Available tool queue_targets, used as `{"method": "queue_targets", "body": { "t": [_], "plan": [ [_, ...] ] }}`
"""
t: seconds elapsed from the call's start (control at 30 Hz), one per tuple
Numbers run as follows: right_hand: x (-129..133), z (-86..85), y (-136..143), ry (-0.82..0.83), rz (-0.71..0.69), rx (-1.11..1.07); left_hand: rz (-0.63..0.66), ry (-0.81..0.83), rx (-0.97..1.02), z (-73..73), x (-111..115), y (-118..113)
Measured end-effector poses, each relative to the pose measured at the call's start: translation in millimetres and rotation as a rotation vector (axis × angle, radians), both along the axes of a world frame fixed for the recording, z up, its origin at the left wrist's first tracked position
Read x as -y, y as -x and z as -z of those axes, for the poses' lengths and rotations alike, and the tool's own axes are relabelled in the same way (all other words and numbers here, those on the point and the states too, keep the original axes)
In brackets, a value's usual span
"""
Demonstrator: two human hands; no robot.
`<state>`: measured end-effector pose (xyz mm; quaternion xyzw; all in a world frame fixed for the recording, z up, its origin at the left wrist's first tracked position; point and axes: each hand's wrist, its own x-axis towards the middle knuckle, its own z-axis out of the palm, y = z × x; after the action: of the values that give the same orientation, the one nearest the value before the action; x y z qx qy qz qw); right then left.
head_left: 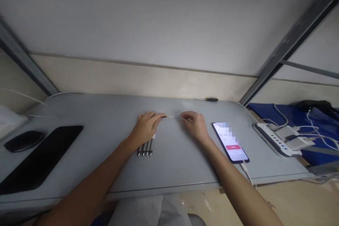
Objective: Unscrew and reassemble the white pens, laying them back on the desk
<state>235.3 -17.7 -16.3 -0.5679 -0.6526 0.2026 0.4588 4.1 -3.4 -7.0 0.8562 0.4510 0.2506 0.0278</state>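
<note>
A smooth grey table [180, 169] stands against a cream wall strip [148, 79], between metal posts [267, 69]. A screwdriver [211, 99] lies at the far edge, a lit phone [230, 141] and a white power strip [278, 143] to the right. The slim rod [168, 116], dark near the fingers and pale toward its blurred end, is pinched in the left hand [145, 126], above four grey pointed barrels [145, 150] in the picture. The right hand [194, 124] curls its fingers near the pale end; whether it grips anything I cannot tell
</note>
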Motion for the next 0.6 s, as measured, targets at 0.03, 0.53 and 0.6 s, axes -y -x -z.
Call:
{"method": "queue_targets", "body": {
  "t": [0.03, 0.53, 0.6],
  "plan": [
    [0.1, -1.1, 0.1, 0.060, 0.001, -0.100, -0.003, 0.003, 0.011, -0.8, 0.0, 0.1],
    [2.3, -1.9, -0.1, -0.063, 0.015, 0.172, 0.013, -0.014, 0.007, 3.0, -1.1, -0.1],
    [2.9, -0.8, -0.3, -0.099, 0.012, 0.282, 0.007, -0.020, 0.005, 3.0, -1.0, -0.4]
  ]
}}
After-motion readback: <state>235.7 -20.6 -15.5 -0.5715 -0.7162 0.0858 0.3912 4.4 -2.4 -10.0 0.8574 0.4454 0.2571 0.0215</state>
